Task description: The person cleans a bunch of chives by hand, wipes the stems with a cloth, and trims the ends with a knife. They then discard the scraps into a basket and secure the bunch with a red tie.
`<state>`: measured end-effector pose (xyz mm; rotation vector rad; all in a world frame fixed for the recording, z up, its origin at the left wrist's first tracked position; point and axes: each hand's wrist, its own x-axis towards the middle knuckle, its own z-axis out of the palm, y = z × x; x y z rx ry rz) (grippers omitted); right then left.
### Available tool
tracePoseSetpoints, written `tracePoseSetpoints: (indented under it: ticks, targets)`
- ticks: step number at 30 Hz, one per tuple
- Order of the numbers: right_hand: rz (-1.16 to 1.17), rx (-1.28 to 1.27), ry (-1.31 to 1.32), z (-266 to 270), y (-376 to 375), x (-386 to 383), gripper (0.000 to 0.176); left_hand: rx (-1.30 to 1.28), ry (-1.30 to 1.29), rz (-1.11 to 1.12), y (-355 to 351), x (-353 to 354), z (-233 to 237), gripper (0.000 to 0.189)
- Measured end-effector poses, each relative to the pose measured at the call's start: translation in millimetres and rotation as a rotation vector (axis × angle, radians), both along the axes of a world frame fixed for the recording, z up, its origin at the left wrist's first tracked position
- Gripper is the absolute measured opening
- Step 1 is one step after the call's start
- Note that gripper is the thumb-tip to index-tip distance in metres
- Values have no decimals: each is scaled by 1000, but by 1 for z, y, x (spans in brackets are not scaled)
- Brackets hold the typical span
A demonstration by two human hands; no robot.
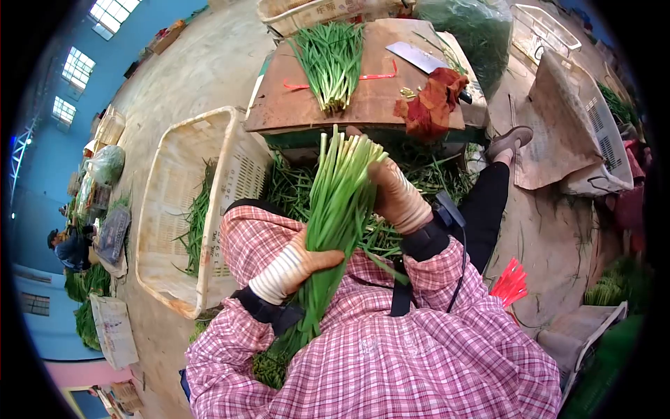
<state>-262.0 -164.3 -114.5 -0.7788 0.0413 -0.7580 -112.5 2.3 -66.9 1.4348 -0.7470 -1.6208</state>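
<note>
A thick bunch of garlic chives is held upright in front of my body, pale stem ends at the top and green leaves hanging down. My left hand, in a worn white glove, is wrapped round the leaves low on the bunch. My right hand, gloved too, grips the side of the stems near their cut ends; part of its fingers is hidden behind them. Beyond, a second bunch of chives lies on a brown board over a red tie.
A cleaver and a reddish cloth lie on the board's right side. A white plastic crate with some chives stands at left. Loose chives cover the floor under the board. Red ties lie at right. A person sits far left.
</note>
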Motion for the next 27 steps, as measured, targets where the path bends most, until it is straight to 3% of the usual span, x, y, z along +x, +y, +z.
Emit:
tracePoseSetpoints:
  ticks: [4,9,11,13,15,16,17,20,21,23,24,25,26,27]
  targets:
    - [29,-6,13,23,-8,-1,94,-8,56,-96,-7,-6,8,57]
    - [-27,59,63,59,-19,-15,56,-40,117,-127,-25,-16,27,60]
    - [-88,-60,-20,84,-34,-20,47,-35,62,-182,-45,-15,47,62]
    - [-214,-143,-7,117,-60,-30,35,-199,61,-271,-63,-7,71,76]
    - [-244,-205,191,133,-89,-42,27,-420,-274,-314,-83,29,71,99]
    - [-415,-409,200,140,-98,-43,26,-355,-382,-296,-81,36,93,100]
    - [-435,-448,228,151,-101,-50,27,-708,-1136,-297,-87,65,88,93]
    - [-512,-607,341,185,-88,-58,31,-623,-547,160,-71,41,126,46]
    - [-539,-671,381,191,-76,-57,32,-670,-481,8,-58,30,137,53]
    - [-717,-951,333,187,-46,-44,32,-297,-100,-97,-41,-7,124,98]
    - [-805,-1092,302,184,-30,-41,32,-221,89,-165,-33,-27,113,109]
    - [-433,-1053,317,182,-10,-44,31,-131,319,-196,-27,-41,94,121]
    - [-296,-1180,263,172,9,-46,31,-148,591,-368,-26,-38,64,129]
    - [-148,-1292,201,163,27,-49,32,-146,722,-335,-18,-41,50,120]
